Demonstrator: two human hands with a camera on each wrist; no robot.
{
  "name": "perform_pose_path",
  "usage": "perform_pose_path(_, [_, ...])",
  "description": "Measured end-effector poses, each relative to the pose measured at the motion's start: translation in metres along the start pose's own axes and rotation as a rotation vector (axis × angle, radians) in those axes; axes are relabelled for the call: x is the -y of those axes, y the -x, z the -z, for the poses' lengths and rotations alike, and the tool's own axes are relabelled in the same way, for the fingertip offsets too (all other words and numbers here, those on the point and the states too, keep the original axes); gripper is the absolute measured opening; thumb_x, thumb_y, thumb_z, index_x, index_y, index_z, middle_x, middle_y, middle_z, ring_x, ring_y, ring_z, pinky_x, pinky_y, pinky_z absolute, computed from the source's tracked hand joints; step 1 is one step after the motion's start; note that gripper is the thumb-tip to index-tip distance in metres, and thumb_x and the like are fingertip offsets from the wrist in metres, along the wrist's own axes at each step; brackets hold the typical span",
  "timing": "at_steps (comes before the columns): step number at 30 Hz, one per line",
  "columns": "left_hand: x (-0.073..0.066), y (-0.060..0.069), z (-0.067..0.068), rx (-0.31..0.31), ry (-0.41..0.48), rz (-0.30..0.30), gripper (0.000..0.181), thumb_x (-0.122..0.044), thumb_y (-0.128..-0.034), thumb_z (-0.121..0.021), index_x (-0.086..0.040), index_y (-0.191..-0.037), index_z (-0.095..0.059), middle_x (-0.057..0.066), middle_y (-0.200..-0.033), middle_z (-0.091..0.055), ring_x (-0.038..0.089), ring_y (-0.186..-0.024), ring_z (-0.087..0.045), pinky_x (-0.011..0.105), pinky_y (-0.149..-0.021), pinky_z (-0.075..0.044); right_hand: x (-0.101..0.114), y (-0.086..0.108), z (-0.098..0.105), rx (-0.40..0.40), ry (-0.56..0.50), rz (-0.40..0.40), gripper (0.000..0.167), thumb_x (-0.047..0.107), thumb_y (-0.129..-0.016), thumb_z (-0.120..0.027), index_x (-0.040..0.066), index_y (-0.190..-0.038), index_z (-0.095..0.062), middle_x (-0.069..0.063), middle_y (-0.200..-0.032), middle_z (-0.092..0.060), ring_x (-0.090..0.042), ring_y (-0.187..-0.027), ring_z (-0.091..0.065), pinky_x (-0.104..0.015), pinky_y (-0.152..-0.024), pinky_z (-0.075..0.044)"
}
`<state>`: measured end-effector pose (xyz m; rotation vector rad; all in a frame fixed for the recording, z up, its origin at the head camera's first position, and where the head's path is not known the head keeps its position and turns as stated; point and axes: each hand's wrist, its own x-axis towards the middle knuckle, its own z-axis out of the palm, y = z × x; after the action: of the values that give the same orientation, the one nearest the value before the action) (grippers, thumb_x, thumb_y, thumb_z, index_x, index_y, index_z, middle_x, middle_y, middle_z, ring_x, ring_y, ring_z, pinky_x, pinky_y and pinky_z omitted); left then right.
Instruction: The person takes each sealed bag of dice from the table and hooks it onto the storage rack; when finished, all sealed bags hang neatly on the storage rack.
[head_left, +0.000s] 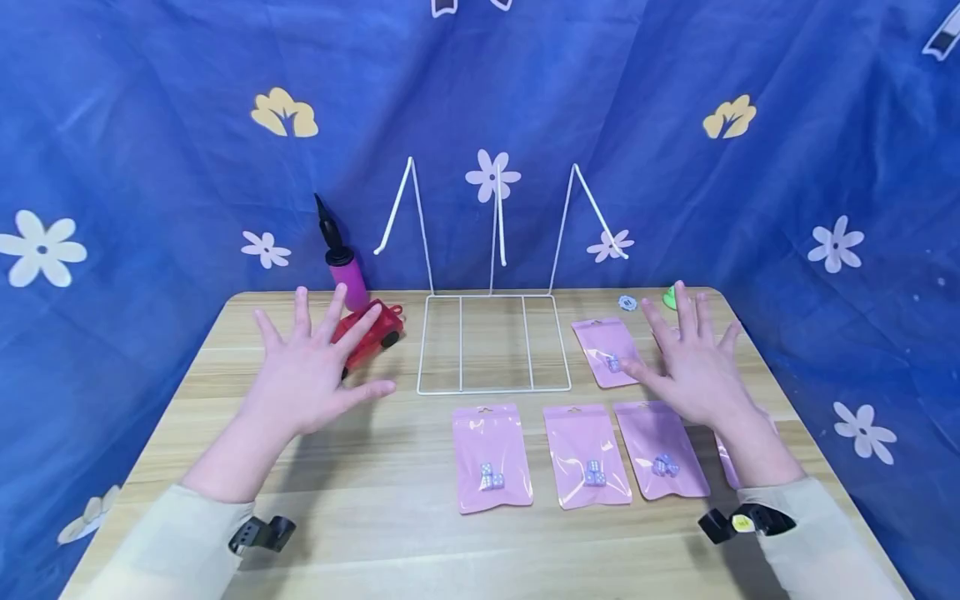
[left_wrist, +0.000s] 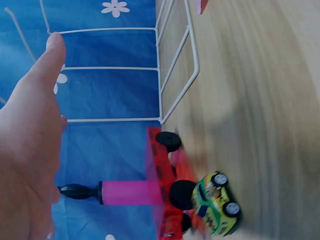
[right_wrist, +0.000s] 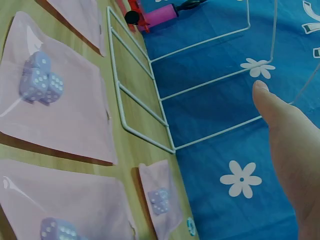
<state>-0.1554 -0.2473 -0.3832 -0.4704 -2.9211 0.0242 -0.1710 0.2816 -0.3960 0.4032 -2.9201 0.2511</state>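
Both hands hang in the air above the wooden table with fingers spread, holding nothing. The left hand (head_left: 303,375) is over the left side, nearest to a red toy car (head_left: 371,333); in the left wrist view this hand (left_wrist: 30,135) shows at the left edge. Over the right side is the right hand (head_left: 701,371), close to a small pink bag (head_left: 606,337) and partly hiding things under it. Its thumb side (right_wrist: 292,145) shows in the right wrist view. Between the hands stands a white wire rack (head_left: 495,391) with three bare prongs.
Pink bags with dice lie along the front: one (head_left: 491,433), another (head_left: 585,433), a third (head_left: 656,429), and one partly under the right arm. A purple pump (head_left: 348,279) stands at the back left. A patterned toy car (left_wrist: 217,205), a blue disc (head_left: 627,303) and a green item (head_left: 670,297) are also there.
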Motion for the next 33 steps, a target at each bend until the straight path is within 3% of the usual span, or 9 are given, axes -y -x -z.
perform_pose_path(5, [-0.005,0.003,-0.009,-0.012,0.016,-0.018,0.104,-0.089,-0.0857,-0.055,-0.036,-0.170,-0.023,0.015,-0.177,-0.007,0.054,-0.156,0.009,0.081,-0.105,0.022,0.003,0.000,-0.009,0.002,-0.004,0.007,0.098,0.077,-0.095,-0.055,0.022,-0.171,-0.023,-0.016,-0.176,0.010,-0.049,-0.158,0.010,-0.089,-0.104,0.010])
perform_pose_path(10, [-0.011,0.001,-0.018,-0.017,0.035,-0.047,0.102,-0.091,-0.0864,-0.049,-0.038,-0.170,-0.023,0.014,-0.177,-0.008,0.057,-0.156,-0.001,0.083,-0.108,0.017,0.005,0.001,-0.015,0.004,-0.012,0.013,0.097,0.075,-0.096,-0.054,0.027,-0.172,-0.018,-0.018,-0.176,0.009,-0.047,-0.158,0.012,-0.090,-0.104,0.009])
perform_pose_path(15, [-0.018,-0.002,-0.026,0.005,0.061,-0.073,0.102,-0.091,-0.0873,-0.048,-0.035,-0.170,-0.027,0.015,-0.176,-0.011,0.056,-0.156,-0.006,0.084,-0.109,0.013,0.005,0.002,-0.020,0.007,-0.040,0.016,0.096,0.074,-0.097,-0.056,0.024,-0.171,-0.021,-0.018,-0.176,0.006,-0.045,-0.160,0.008,-0.090,-0.106,0.002])
perform_pose_path(19, [-0.023,-0.003,-0.033,0.008,0.079,-0.091,0.100,-0.089,-0.0892,-0.047,-0.032,-0.169,-0.030,0.015,-0.175,-0.018,0.050,-0.158,-0.011,0.086,-0.112,0.000,0.004,0.001,-0.025,-0.006,-0.087,0.024,0.092,0.070,-0.098,-0.057,0.021,-0.170,-0.027,-0.019,-0.176,0.000,-0.043,-0.161,-0.001,-0.087,-0.111,-0.004])
perform_pose_path(26, [-0.031,-0.005,-0.049,-0.024,0.138,-0.155,0.088,-0.078,-0.0960,-0.053,-0.021,-0.162,-0.046,0.012,-0.171,-0.032,0.041,-0.157,-0.026,0.075,-0.119,-0.019,-0.001,-0.002,-0.032,-0.040,-0.253,-0.001,0.081,0.058,-0.101,-0.062,0.019,-0.167,-0.036,-0.016,-0.177,-0.006,-0.053,-0.155,-0.021,-0.082,-0.113,-0.019])
perform_pose_path(33, [-0.037,-0.008,-0.062,-0.066,0.269,-0.246,0.063,-0.054,-0.0998,-0.069,-0.013,-0.147,-0.065,0.015,-0.161,-0.048,0.038,-0.149,-0.043,0.065,-0.118,-0.034,-0.011,-0.008,-0.033,-0.053,-0.478,-0.067,0.076,0.049,-0.103,-0.067,0.014,-0.165,-0.040,-0.013,-0.176,-0.012,-0.052,-0.154,-0.024,-0.077,-0.115,-0.025])
